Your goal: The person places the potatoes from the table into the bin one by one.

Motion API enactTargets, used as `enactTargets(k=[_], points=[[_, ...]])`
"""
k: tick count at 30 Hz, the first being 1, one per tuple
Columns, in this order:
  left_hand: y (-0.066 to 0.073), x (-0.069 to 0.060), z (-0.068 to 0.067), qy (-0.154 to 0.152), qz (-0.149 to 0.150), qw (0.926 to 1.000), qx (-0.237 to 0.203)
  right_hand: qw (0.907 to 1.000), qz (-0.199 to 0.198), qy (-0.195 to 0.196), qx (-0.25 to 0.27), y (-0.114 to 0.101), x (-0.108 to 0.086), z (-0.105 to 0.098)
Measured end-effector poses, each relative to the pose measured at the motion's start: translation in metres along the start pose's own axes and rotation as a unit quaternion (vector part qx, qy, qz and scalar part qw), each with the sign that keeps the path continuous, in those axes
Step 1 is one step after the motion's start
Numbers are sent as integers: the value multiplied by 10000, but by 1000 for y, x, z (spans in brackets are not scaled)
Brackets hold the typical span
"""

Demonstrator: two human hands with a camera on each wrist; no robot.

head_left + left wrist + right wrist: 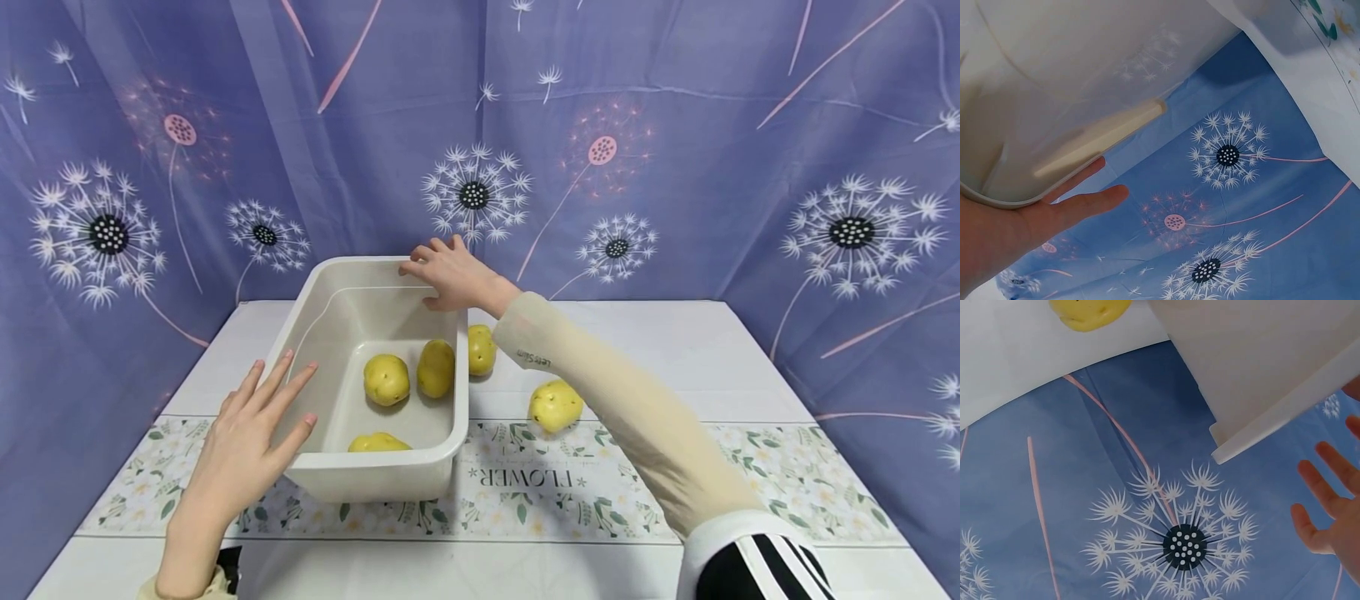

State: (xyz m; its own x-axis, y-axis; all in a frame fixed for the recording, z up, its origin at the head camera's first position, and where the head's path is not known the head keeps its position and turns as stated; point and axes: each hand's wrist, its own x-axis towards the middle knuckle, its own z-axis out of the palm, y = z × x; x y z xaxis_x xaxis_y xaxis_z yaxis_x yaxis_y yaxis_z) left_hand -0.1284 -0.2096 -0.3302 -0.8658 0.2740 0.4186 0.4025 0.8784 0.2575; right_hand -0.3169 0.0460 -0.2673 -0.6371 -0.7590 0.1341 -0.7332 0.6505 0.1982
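A white plastic bin (pixel 375 477) stands left of centre on the table, with three yellow potatoes inside: one in the middle (pixel 386 380), one by the right wall (pixel 436 368) and one partly hidden behind the front rim (pixel 378 442). My left hand (pixel 247 433) is at the bin's near left corner, fingers spread and straight; the left wrist view shows the thumb (pixel 1091 206) beside the rim. Over the far right corner hovers my right hand (pixel 457 277), fingers loosely spread, holding nothing. In the right wrist view its fingers (pixel 1322 481) appear apart from the rim.
Two more potatoes lie on the table right of the bin, one against its side (pixel 481 350) and one farther right (pixel 556 406). A floral runner (pixel 525 508) crosses the white table. Blue dandelion-print curtains (pixel 675 167) enclose the back and sides.
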Motion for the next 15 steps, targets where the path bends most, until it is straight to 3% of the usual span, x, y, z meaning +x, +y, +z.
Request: enactTargets(k=[15], points=[[0,0,0,-67,-38,10000,-47,9992,-73,378,51,6,-20,1]])
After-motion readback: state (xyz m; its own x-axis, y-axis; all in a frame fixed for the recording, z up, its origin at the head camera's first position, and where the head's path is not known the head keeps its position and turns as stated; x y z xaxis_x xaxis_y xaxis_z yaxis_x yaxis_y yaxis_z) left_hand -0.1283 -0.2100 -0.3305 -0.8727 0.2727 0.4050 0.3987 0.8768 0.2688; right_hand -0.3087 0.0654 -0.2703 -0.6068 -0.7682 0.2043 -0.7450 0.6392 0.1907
